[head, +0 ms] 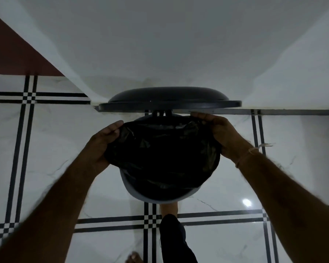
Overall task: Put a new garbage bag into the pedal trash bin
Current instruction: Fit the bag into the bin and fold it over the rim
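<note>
Mid-fitting: left hand [104, 143] at 9 o'clock and right hand [219, 133] at 2 both grip the black garbage bag [163, 154] over the pedal bin [150, 198], so next the hem probably gets folded over the rim.

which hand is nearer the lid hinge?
Right. The right hand grips the black garbage bag at the bin's back rim, its fingertips just right of the hinge. The left hand holds the bag's left edge, farther forward.
</note>
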A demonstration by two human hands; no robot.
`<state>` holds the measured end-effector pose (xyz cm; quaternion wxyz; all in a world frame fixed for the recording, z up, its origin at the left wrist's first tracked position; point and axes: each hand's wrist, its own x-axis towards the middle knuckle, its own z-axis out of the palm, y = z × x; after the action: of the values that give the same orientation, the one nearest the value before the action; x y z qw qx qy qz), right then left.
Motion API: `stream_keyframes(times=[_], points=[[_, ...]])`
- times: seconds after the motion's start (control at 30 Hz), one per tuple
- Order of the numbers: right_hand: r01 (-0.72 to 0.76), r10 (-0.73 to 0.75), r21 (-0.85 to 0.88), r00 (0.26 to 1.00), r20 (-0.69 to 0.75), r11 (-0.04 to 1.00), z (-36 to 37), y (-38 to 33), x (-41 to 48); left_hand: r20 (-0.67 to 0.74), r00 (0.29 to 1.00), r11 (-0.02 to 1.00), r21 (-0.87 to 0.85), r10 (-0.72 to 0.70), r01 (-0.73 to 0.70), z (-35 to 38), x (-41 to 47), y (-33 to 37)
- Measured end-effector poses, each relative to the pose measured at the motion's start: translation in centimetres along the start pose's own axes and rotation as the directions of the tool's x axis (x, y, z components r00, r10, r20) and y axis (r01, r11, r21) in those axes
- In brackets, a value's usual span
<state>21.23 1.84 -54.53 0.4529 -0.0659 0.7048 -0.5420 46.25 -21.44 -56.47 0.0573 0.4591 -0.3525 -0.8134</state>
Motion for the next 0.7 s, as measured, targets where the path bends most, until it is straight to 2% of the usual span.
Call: stream_keyframes(times=[0.1,0.23,0.33,0.47,0.6,0.7], points=[[0.030,-0.031,0.020,0.999,0.022,0.999,0.3,0.6,2.0,0.037,0.999,0.994,0.100,0.036,-0.040,-0.3,2.2,0.3],[0.095,-0.100,0.087,0.993,0.055,0.992,0.4,0.9,3.6,0.110,0.992,0.990,0.126,0.057,-0.071,-0.7,4.6,0.3],[0.085,-0.087,0.037,0.992,0.085,0.996,0.2,1.9,4.6,0.112,0.993,0.984,0.171,0.030,-0.049,-0.8,5.9,0.2],[-0.015,0.021,-0.060,0.994,0.103,0.998,-0.3,3.5,4.8,0.111,0.985,0.967,0.232,-0.131,0.102,-1.8,6.2,-1.0],[-0.207,0.203,0.033,0.975,0.087,0.978,-1.6,4.4,3.0,0.135,0.978,0.982,0.128,-0.159,0.142,-2.5,4.9,-2.6],[-0.260,0.249,0.177,0.965,0.080,0.949,-3.1,5.3,1.4,0.155,0.976,0.982,0.131,-0.153,0.133,-3.9,3.7,-3.8]])
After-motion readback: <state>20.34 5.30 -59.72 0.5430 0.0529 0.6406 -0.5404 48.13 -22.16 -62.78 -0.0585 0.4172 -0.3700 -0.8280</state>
